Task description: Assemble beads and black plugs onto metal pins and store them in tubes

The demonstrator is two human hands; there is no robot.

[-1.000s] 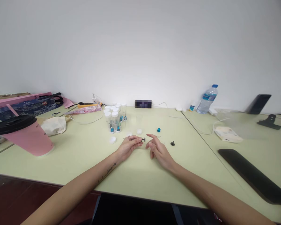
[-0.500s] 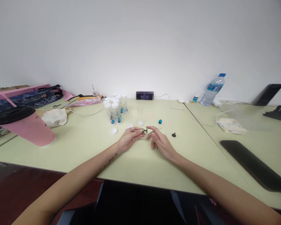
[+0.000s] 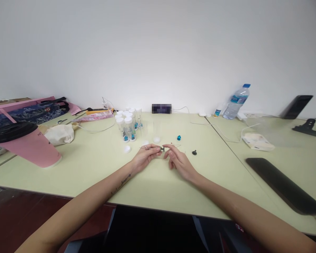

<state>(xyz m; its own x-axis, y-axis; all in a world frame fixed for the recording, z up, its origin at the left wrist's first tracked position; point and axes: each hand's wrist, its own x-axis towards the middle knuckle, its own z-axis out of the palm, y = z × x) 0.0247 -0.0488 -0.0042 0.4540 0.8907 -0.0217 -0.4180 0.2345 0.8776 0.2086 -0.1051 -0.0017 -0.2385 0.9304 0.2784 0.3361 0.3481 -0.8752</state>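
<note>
In my left hand (image 3: 144, 156), thumb and fingers pinch a small rod-like piece (image 3: 162, 149). A thin metal shaft points left from it, and a black T-shaped end sticks out on the right. My right hand (image 3: 180, 160) is close by on the right, index finger stretched toward that black end; whether it touches is too small to tell. Its other fingers are loosely curled, with nothing seen in them. Beyond the right hand lie a blue knob-like part (image 3: 179, 137), a thin wire piece (image 3: 177, 145) and a black round part with a stem (image 3: 194, 152).
Several clear tubes with white caps (image 3: 129, 121) stand at the back left, holding blue parts. A loose white cap (image 3: 127, 149) lies before them. A pink cup (image 3: 40, 147) leans at left. A water bottle (image 3: 237, 103) and a dark wrist pad (image 3: 281, 184) are at right.
The whole view has shifted slightly. The green part of the piece in my left hand no longer shows; both hands keep nearly the same place.
</note>
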